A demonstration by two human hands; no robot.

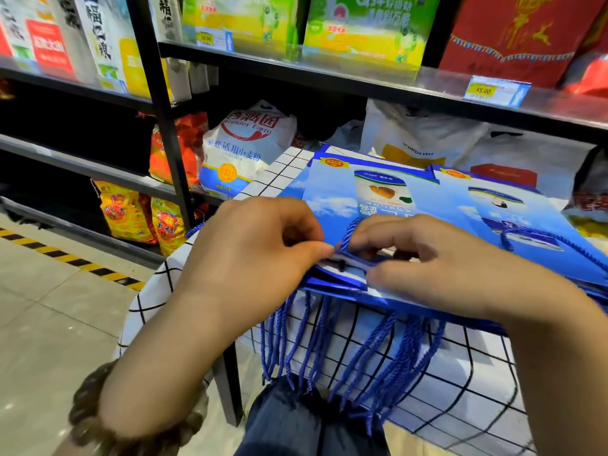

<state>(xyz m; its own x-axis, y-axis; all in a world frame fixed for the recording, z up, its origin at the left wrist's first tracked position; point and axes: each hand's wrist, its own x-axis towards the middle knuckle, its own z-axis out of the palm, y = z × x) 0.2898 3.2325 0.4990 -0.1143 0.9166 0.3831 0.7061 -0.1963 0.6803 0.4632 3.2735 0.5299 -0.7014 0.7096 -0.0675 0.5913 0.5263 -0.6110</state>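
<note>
Work in hand: fitting a blue cord handle (348,232) to the mouth of the top gift bag (332,192), as far as the hands show.
Left hand (260,238): thumb and forefinger pinch the bag's white folded rim just beside a small dark knot, probably to keep the rim from sliding while the cord is worked.
Right hand (424,255): fingers curl over the cord loop and the thumb lies along the rim – a closed grip on the cord, not a flat press.
Where the bag lies: flat on top of a stack of like bags, mouth toward the person at the near table edge, so the holes are within easy reach.
Hanging cords (329,340): the lower bags' handles dangle over the edge against the grid-pattern tablecloth (477,373), which suggests those bags are already done.
Second bag (513,218): lies to the right, its own cord resting on it.
Bag print: sky-blue with a drink carton pictured upside down from here; a figure on it looks like 240mL.
Flour sack (243,143): on the low shelf behind, marked "Wonder Farm" above Chinese characters.
Price tag (483,91): yellow, reads 45.00, under a red gift box (513,31).
Green cartons (362,24): top shelf, print too blurred to read.
Left wrist: a dark bead bracelet (88,419).
</note>
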